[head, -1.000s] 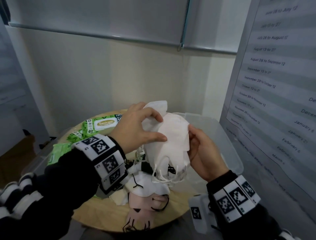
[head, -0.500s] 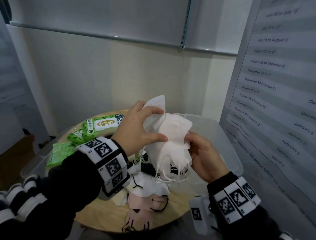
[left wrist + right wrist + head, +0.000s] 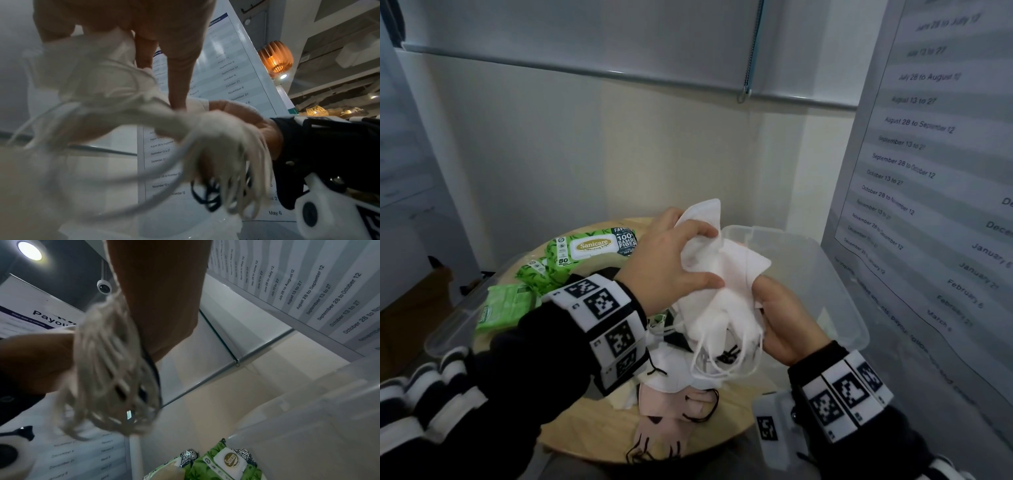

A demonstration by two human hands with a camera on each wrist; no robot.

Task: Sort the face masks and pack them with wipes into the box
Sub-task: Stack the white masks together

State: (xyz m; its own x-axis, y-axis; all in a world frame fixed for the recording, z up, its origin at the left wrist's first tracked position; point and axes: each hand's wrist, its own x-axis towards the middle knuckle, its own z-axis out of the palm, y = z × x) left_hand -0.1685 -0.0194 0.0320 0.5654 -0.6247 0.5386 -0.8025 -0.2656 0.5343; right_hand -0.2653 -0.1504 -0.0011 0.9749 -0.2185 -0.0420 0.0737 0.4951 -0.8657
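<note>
Both hands hold a stack of white face masks above the round wooden table. My left hand pinches the stack's upper left part, thumb on the near face. My right hand grips its lower right side; the white ear loops dangle below. In the left wrist view the loops hang blurred in front of my right hand. A pile of white, pink and black masks lies on the table under my hands. Green wipes packs lie at the table's far left. The clear plastic box stands to the right.
A smaller green wipes pack lies near the table's left edge, beside a clear lid. A board printed with dates stands close on the right behind the box. A pale wall and a roller blind close off the back.
The held stack has shifted a little right, toward the box, and my left fingers have bunched its upper part. My right hand stays on its lower right side.
</note>
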